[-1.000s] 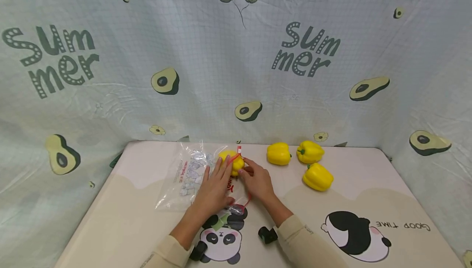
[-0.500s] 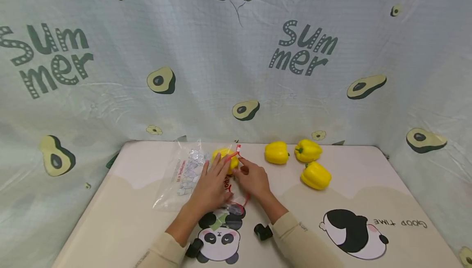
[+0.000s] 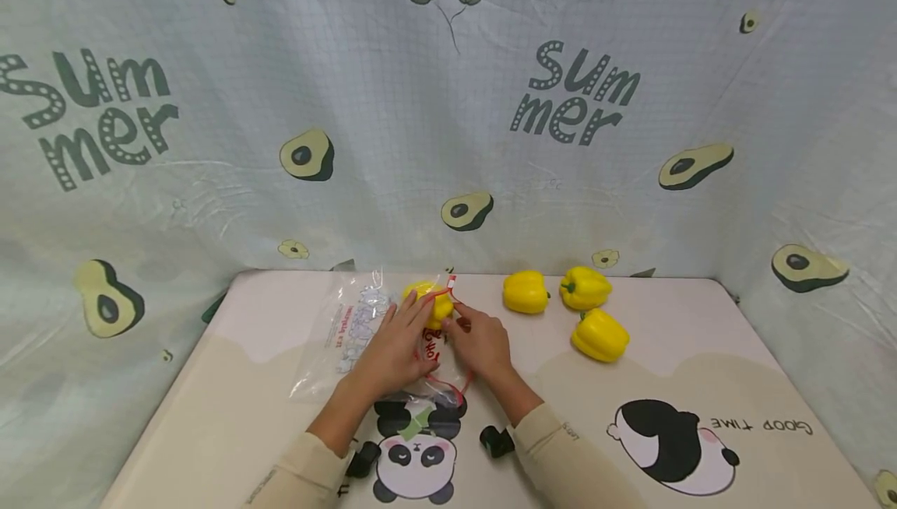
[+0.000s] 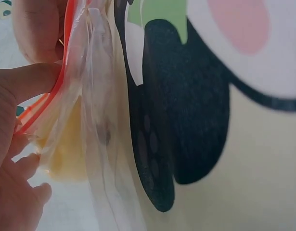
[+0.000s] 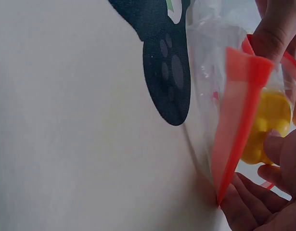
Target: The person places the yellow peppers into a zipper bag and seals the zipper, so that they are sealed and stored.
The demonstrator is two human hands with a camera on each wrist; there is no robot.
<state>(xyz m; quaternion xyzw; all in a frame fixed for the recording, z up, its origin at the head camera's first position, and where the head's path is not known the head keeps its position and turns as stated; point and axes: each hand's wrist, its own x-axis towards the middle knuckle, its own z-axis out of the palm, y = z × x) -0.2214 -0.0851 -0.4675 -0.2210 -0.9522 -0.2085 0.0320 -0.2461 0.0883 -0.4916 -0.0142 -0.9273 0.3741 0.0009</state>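
A pale table (image 3: 210,415), printed with panda figures, is closed in at 9, 12 and 3 o'clock by a hanging avocado-print cloth (image 3: 434,104); its near edge at 6 o'clock and the bare surface at 4 o'clock lie open. On it, left of centre, lies a clear zip bag (image 3: 353,334) with a red closure strip (image 5: 237,120), its long axis running from the panda print at 6 o'clock toward the cloth at 12 o'clock, and its mouth along the right-hand side, where both hands meet. Inside the bag, at its far end, sits a yellow pepper (image 3: 429,303), seen through the film in both wrist views; which way its stem points cannot be told. The left hand (image 3: 392,353) lies over the bag from 7 o'clock, fingers extended along it toward the pepper, while its thumb and fingers pinch the red strip in the left wrist view. The right hand (image 3: 480,342) comes in from 5 o'clock, its fingers curled together and nipping the same strip just beside the pepper. At 2 o'clock from the hands, well apart from the bag, three loose yellow peppers (image 3: 582,310) lie in a cluster, between the bag and the right-hand edge. Two small black wrist mounts (image 3: 496,440) show near the sleeves at 6 o'clock.
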